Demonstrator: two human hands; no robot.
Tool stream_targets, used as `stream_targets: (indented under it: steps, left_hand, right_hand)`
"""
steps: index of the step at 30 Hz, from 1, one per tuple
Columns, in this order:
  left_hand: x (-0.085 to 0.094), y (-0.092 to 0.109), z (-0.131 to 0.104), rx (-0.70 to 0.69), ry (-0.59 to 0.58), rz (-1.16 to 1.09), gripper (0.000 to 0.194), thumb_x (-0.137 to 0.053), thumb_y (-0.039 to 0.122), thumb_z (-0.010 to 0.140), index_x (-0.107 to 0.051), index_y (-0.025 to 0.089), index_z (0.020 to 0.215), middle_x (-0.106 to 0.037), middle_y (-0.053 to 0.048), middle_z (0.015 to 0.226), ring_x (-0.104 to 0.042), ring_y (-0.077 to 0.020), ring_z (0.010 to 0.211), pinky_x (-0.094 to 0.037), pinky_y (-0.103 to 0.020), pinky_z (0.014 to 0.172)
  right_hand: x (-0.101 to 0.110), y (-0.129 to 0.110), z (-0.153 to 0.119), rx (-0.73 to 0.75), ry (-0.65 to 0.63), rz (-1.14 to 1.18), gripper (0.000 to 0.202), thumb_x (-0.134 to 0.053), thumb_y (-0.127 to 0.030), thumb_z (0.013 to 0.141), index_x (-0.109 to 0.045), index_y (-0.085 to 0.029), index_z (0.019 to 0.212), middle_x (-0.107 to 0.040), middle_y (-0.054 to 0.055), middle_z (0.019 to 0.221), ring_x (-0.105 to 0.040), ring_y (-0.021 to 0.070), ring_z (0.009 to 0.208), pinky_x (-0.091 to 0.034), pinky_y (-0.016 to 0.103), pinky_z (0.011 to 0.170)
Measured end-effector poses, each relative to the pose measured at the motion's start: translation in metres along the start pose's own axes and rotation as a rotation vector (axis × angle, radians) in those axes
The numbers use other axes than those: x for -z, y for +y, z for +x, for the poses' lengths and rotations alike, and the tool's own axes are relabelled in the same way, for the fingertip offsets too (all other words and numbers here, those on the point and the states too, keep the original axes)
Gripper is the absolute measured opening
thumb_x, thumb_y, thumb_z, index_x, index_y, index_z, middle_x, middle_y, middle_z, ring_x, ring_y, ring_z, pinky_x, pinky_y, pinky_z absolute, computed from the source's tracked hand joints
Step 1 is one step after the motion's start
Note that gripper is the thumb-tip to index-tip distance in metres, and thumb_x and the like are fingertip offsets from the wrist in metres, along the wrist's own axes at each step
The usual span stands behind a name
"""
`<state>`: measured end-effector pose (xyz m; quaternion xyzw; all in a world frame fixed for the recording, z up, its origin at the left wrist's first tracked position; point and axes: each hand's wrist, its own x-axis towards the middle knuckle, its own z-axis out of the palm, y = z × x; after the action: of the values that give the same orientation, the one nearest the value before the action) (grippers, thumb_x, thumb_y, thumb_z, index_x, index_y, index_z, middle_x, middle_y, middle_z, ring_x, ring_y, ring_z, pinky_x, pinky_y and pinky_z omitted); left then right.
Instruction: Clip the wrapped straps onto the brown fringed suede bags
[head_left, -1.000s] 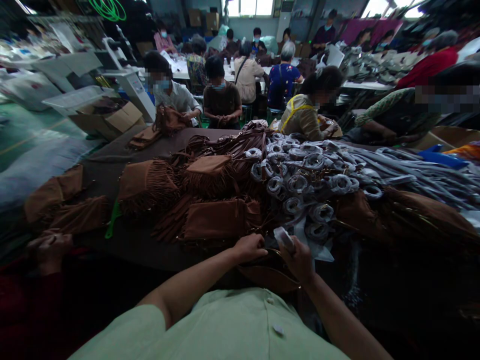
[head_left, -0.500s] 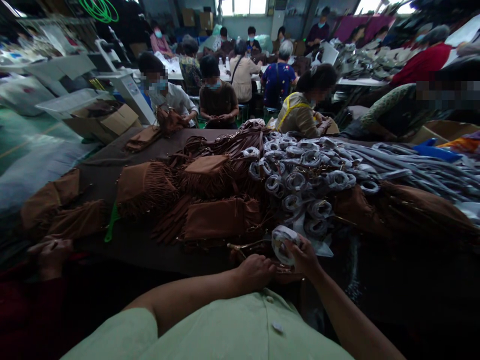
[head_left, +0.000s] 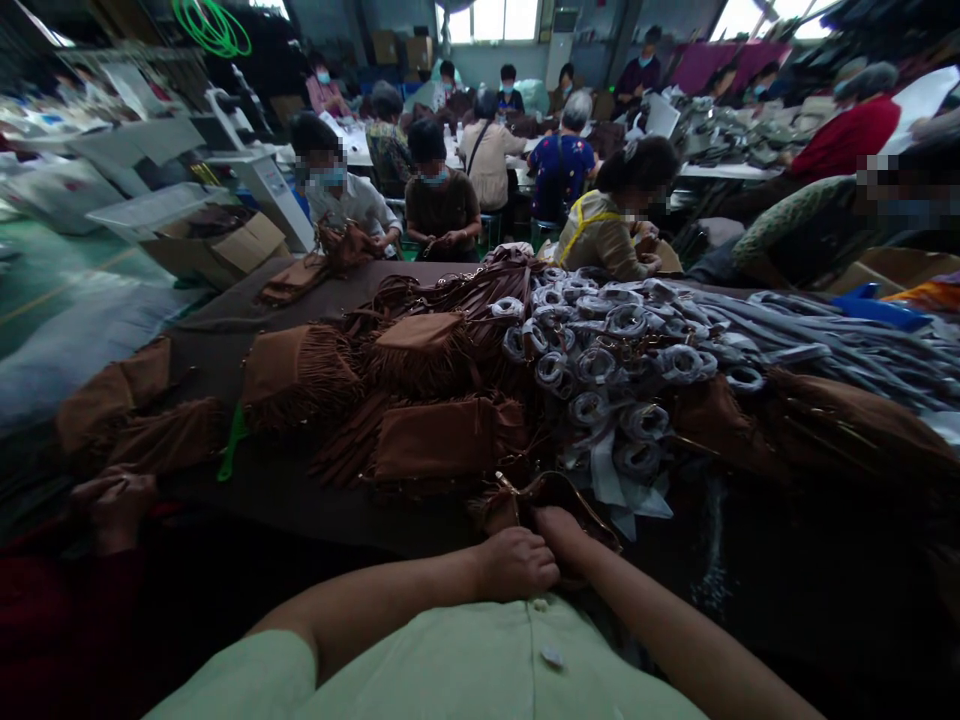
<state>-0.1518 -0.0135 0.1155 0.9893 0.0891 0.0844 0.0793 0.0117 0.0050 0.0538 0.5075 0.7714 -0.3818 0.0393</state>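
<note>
Close to my body a small brown fringed bag (head_left: 501,512) lies at the table edge, its metal-edged mouth spread apart. My left hand (head_left: 517,562) is closed on the bag's near edge, knuckles up. My right hand (head_left: 559,528) reaches down into the mouth; its fingers are hidden inside, so whether they grip anything does not show. Just beyond the bag lies a pile of coiled straps in clear plastic (head_left: 592,370). Another brown fringed bag (head_left: 435,440) rests flat to the left of that pile.
More fringed bags (head_left: 274,365) lie on the dark table (head_left: 300,500), with a green plastic tool (head_left: 232,445) between them. Long grey wrapped straps (head_left: 847,335) stretch to the right. A co-worker's hands (head_left: 112,500) are at the left edge. Several people sit across the table.
My right hand has gone from above the bag down into its mouth. The plastic-wrapped strap coil it held is out of sight. My left hand stays at the bag's edge.
</note>
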Motion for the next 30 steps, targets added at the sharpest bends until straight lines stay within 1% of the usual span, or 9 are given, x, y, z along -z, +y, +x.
stream_targets:
  steps: [6, 8, 11, 13, 16, 21, 23, 26, 30]
  left_hand:
    - [-0.003, -0.009, -0.013, 0.082, 0.059, -0.147, 0.007, -0.052, 0.024, 0.083, -0.056, 0.018, 0.082, -0.061, -0.003, 0.079, -0.055, -0.0148, 0.076, -0.04, -0.027, 0.069]
    - [0.006, -0.024, -0.028, 0.268, 0.161, -0.26, 0.011, -0.053, 0.026, 0.083, -0.058, 0.018, 0.089, -0.063, -0.004, 0.089, -0.056, -0.0161, 0.087, -0.041, -0.028, 0.079]
    - [0.02, -0.055, -0.055, 0.738, 0.308, -0.467, 0.033, -0.058, 0.024, 0.076, -0.056, 0.017, 0.109, -0.059, -0.008, 0.11, -0.051, -0.0198, 0.103, -0.039, -0.033, 0.09]
    - [0.023, -0.074, -0.07, 0.874, 0.201, -0.728, 0.039, -0.061, 0.022, 0.071, -0.058, 0.015, 0.109, -0.062, -0.007, 0.104, -0.055, -0.0193, 0.096, -0.044, -0.031, 0.083]
    - [0.016, -0.088, -0.081, 0.876, 0.039, -1.066, 0.03, -0.063, 0.024, 0.068, -0.066, 0.014, 0.097, -0.067, -0.004, 0.085, -0.059, -0.0158, 0.077, -0.046, -0.025, 0.069]
    - [0.006, -0.085, -0.074, 0.997, 0.181, -1.324, 0.034, -0.066, 0.035, 0.067, -0.07, 0.01, 0.09, -0.068, -0.006, 0.076, -0.059, -0.014, 0.065, -0.043, -0.022, 0.06]
    - [0.006, -0.083, -0.072, 1.02, 0.2, -1.413, 0.037, -0.066, 0.039, 0.067, -0.07, 0.009, 0.089, -0.069, -0.007, 0.075, -0.058, -0.0133, 0.061, -0.042, -0.022, 0.056]
    - [0.007, -0.081, -0.072, 1.022, 0.22, -1.438, 0.038, -0.069, 0.039, 0.063, -0.072, 0.009, 0.085, -0.069, -0.008, 0.073, -0.057, -0.0124, 0.059, -0.042, -0.021, 0.056]
    - [0.008, -0.078, -0.074, 1.033, 0.198, -1.455, 0.035, -0.071, 0.036, 0.06, -0.071, 0.008, 0.081, -0.067, -0.006, 0.066, -0.057, -0.0123, 0.056, -0.042, -0.022, 0.055]
  right_hand:
    - [0.004, 0.01, -0.001, 0.127, -0.155, 0.107, 0.023, -0.06, -0.022, 0.067, -0.066, -0.016, 0.088, -0.069, 0.001, 0.085, -0.059, 0.0157, 0.074, -0.046, 0.023, 0.068]
    - [0.006, 0.009, -0.008, 0.147, -0.101, 0.129, 0.028, -0.059, -0.024, 0.069, -0.065, -0.015, 0.095, -0.067, 0.005, 0.093, -0.058, 0.0191, 0.083, -0.044, 0.028, 0.076]
    - [0.011, 0.001, -0.018, 0.174, -0.034, 0.208, 0.038, -0.061, -0.028, 0.069, -0.063, -0.018, 0.106, -0.065, 0.007, 0.103, -0.056, 0.0229, 0.093, -0.042, 0.032, 0.084]
    - [0.016, -0.009, -0.021, 0.149, 0.018, 0.246, 0.042, -0.061, -0.031, 0.071, -0.06, -0.02, 0.111, -0.063, 0.008, 0.107, -0.056, 0.0236, 0.096, -0.041, 0.034, 0.086]
    - [0.027, -0.031, -0.018, 0.093, 0.199, 0.24, 0.036, -0.055, -0.033, 0.077, -0.06, -0.02, 0.11, -0.062, 0.008, 0.107, -0.055, 0.022, 0.097, -0.04, 0.033, 0.085]
    - [0.036, -0.082, -0.002, -0.005, 0.395, 0.122, 0.033, -0.06, -0.049, 0.073, -0.06, -0.02, 0.089, -0.063, 0.003, 0.083, -0.056, 0.017, 0.077, -0.039, 0.026, 0.068]
    - [0.034, -0.097, 0.004, -0.116, 0.392, 0.027, 0.04, -0.066, -0.056, 0.064, -0.059, -0.02, 0.082, -0.063, 0.003, 0.077, -0.056, 0.0177, 0.073, -0.036, 0.026, 0.064]
    - [0.032, -0.104, 0.009, -0.245, 0.333, 0.037, 0.032, -0.063, -0.049, 0.069, -0.06, -0.019, 0.079, -0.064, 0.003, 0.072, -0.057, 0.0164, 0.068, -0.034, 0.025, 0.059]
    - [0.038, -0.099, 0.006, -0.157, 0.159, 0.262, 0.017, -0.051, -0.023, 0.076, -0.066, -0.02, 0.082, -0.068, 0.002, 0.075, -0.059, 0.013, 0.068, -0.033, 0.021, 0.057]
